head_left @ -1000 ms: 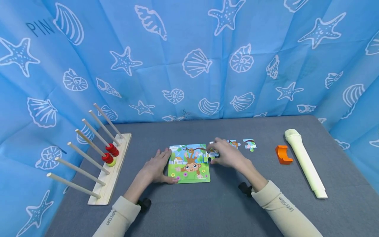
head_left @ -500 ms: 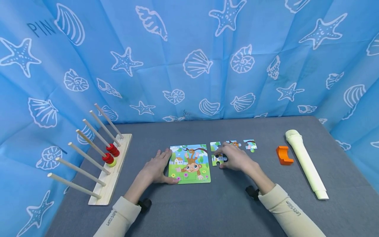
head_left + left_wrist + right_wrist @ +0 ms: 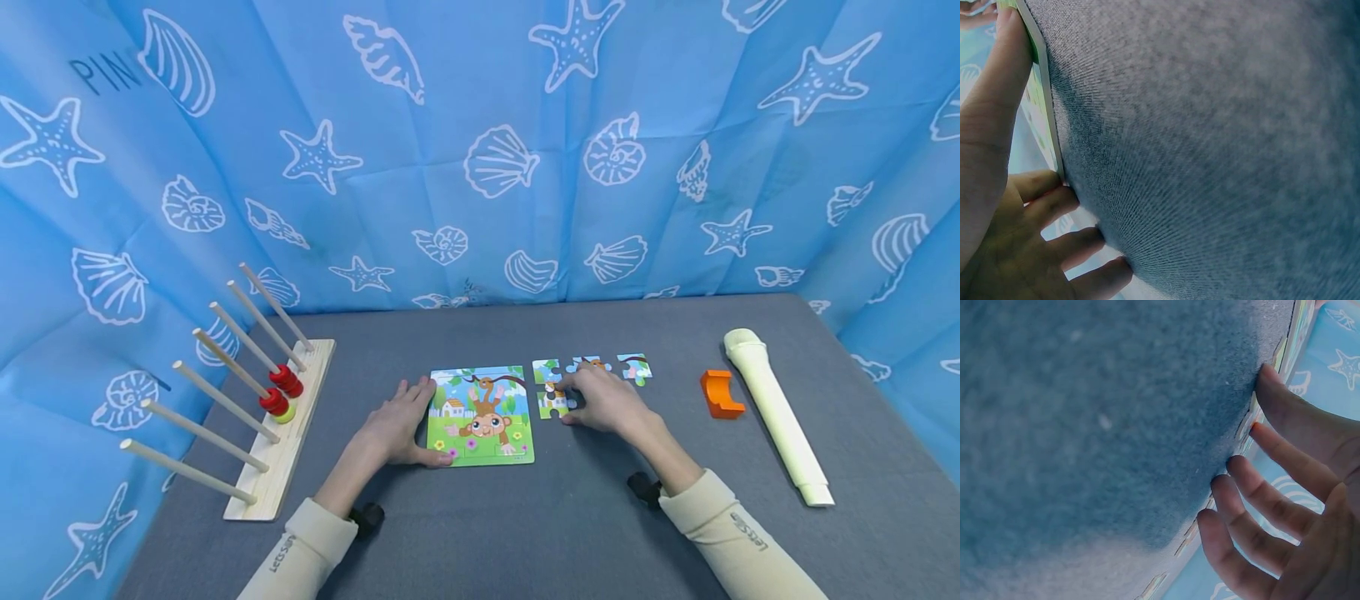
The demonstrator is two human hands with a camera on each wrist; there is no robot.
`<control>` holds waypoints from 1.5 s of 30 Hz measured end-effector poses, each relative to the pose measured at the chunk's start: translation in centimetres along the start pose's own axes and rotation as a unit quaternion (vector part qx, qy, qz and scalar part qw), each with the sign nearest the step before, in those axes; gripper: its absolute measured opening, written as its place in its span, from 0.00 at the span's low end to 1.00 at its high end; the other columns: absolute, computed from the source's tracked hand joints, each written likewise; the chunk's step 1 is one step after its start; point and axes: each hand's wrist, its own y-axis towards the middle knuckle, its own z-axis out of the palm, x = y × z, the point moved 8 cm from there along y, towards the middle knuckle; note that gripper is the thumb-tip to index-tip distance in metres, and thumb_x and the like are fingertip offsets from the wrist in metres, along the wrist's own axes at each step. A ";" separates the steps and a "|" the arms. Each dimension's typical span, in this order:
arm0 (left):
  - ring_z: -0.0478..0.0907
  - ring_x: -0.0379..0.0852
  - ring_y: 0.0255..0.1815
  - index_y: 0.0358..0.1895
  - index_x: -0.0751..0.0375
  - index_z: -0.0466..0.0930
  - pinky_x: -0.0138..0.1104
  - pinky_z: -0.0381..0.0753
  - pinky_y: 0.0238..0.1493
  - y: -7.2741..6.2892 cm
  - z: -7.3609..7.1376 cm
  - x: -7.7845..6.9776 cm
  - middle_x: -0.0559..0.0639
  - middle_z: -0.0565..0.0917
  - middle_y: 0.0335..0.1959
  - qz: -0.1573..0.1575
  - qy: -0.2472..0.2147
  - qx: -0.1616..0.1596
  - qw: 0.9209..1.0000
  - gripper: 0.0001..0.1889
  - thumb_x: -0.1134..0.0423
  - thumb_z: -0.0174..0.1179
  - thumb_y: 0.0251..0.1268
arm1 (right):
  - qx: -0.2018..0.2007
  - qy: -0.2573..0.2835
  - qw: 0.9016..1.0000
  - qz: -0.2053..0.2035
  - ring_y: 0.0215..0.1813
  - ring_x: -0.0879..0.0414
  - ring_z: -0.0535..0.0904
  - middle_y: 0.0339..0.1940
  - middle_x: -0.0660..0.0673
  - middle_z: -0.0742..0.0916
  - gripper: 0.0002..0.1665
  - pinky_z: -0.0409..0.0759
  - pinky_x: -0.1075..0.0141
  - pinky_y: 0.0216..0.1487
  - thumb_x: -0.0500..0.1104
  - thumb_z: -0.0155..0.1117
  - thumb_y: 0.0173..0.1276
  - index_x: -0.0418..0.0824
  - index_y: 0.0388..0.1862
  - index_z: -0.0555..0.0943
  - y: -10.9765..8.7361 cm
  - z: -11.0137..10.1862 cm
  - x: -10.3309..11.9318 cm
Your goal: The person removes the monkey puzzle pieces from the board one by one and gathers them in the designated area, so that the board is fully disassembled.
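My left hand rests at the left side of a square monkey picture puzzle. Its thumb lies on the near edge, and the spread fingers reach the far left corner and the table. Right of the puzzle, my right hand hovers low over loose jigsaw pieces. Thumb and index finger stand apart at the right side of a piece with a house. In the right wrist view the other fingers are loosely bent near the tabletop. The hand partly hides the house piece and a piece behind it.
Behind the right hand lie a blue-green jigsaw piece and a branch piece. A wooden peg rack with red and yellow rings stands left. An orange block and a cream microphone-shaped object lie right.
My right hand has moved right from the puzzle's edge, bringing the house piece onto the table, then drawn slightly farther right while the piece stays put. The left hand has stayed in place.
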 end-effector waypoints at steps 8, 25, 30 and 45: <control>0.48 0.68 0.85 0.83 0.62 0.48 0.69 0.61 0.74 -0.1 -0.1 0.0 0.63 0.54 0.84 0.002 -0.001 -0.003 1.000 0.65 0.35 0.76 0.49 | -0.005 0.004 1.000 0.000 0.44 0.53 0.77 0.47 0.42 0.85 0.24 0.81 0.54 0.42 0.43 0.80 0.59 0.41 0.55 0.88 -0.3 0.0 0.0; 0.48 0.67 0.85 0.83 0.61 0.48 0.70 0.62 0.73 0.1 0.1 0.1 0.62 0.54 0.84 -0.005 0.003 0.001 1.000 0.65 0.34 0.76 0.48 | -0.025 0.006 0.999 -0.023 0.53 0.47 0.82 0.52 0.41 0.87 0.26 0.83 0.43 0.49 0.46 0.80 0.59 0.42 0.57 0.87 -0.5 -0.6 1.2; 0.48 0.68 0.85 0.83 0.62 0.48 0.70 0.62 0.73 0.0 0.0 0.0 0.62 0.54 0.84 -0.007 0.007 -0.004 1.000 0.66 0.34 0.77 0.47 | -0.037 0.014 0.998 -0.040 0.51 0.47 0.83 0.51 0.41 0.87 0.25 0.83 0.44 0.45 0.46 0.80 0.59 0.43 0.56 0.87 -0.5 -0.7 2.3; 0.48 0.67 0.85 0.83 0.61 0.48 0.69 0.62 0.73 0.0 0.0 0.0 0.61 0.53 0.84 -0.004 0.006 -0.003 1.000 0.65 0.34 0.76 0.49 | -0.008 0.037 0.996 -0.077 0.55 0.44 0.82 0.57 0.40 0.85 0.23 0.83 0.42 0.50 0.46 0.78 0.62 0.46 0.57 0.87 0.4 1.3 6.8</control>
